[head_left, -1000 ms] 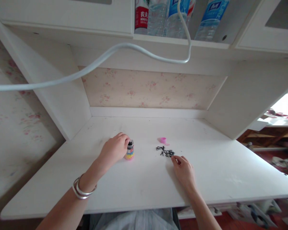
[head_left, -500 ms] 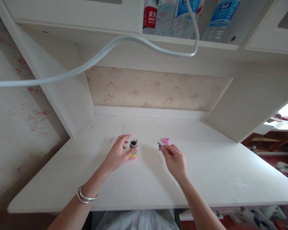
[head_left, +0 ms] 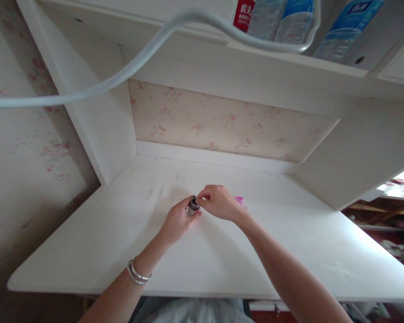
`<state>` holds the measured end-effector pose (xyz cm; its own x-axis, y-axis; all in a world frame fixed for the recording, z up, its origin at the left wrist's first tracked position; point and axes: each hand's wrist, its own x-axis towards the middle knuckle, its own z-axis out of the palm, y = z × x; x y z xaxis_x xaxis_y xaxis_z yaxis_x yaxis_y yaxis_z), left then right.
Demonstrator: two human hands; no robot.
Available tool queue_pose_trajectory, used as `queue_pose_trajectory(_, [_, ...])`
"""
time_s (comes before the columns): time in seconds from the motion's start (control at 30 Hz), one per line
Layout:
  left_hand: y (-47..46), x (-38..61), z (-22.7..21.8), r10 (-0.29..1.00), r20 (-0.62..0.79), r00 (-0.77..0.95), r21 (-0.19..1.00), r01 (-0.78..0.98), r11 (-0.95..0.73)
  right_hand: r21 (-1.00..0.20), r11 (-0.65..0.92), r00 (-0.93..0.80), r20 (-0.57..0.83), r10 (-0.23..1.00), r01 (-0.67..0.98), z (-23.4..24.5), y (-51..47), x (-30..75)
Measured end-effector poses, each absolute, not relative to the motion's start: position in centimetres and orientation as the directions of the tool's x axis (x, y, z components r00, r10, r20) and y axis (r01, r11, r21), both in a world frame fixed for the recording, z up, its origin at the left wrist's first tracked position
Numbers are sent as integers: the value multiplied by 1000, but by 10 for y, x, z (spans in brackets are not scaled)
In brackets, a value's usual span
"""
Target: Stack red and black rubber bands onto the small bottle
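Observation:
A small clear jar (head_left: pixel 193 207) with black bands showing at its mouth stands on the desk. My left hand (head_left: pixel 177 220) is closed around it, thumb in front and fingers behind. Over the jar's mouth my right hand (head_left: pixel 218 202) pinches what looks like a black hair tie (head_left: pixel 194 200), partly hidden by the fingertips. The lower contents of the jar are covered by my left hand. Just behind my right wrist lies a pink cap (head_left: pixel 239 200).
The white desk (head_left: pixel 148 264) has a low back ledge and side panels. Overhead, a white cable (head_left: pixel 138 67) crosses the view below a shelf holding several plastic bottles (head_left: pixel 296 22). Floral wallpaper (head_left: pixel 222 121) covers the wall behind.
My right hand has moved left from beside the pink cap to the jar's mouth, carrying the black hair tie. My left hand has closed around the jar. The view has tilted slightly.

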<state>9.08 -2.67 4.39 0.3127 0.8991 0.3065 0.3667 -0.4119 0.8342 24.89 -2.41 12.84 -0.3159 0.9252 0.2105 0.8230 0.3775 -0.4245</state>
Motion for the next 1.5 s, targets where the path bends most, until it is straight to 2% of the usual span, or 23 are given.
queue_pose_trajectory(0.17, [-28,90,43,897,312,312,838,355,-415,-500,239,-331,-104,938,832,142,-2,246])
queue_pose_trajectory(0.27, [-29,88,44,902,310,302,840,357,-408,-540,194,-341,-187,921,819,146,8,244])
queue_pose_trajectory(0.37, [-29,87,44,906,306,291,840,366,-401,-584,180,-352,-195,916,792,144,13,244])
queue_pose_trajectory(0.63, [-30,88,44,899,327,291,828,370,-421,-731,248,-371,-8,928,636,121,11,251])
queue_pose_trajectory(0.83, [-28,90,41,914,306,268,839,377,-392,-630,479,-422,253,871,611,121,-6,250])
queue_pose_trajectory(0.9, [-28,90,42,911,310,273,840,370,-397,-608,518,-431,300,851,601,121,-10,252])
queue_pose_trajectory(1.13, [-32,93,45,884,338,323,815,369,-446,-527,502,-474,199,858,686,119,-12,269])
queue_pose_trajectory(1.3, [-30,92,42,895,326,306,840,342,-422,-478,531,-573,67,817,700,130,-28,268])
queue_pose_trajectory(1.5, [-27,92,40,893,341,293,839,334,-430,-243,518,-528,26,849,820,135,-48,251])
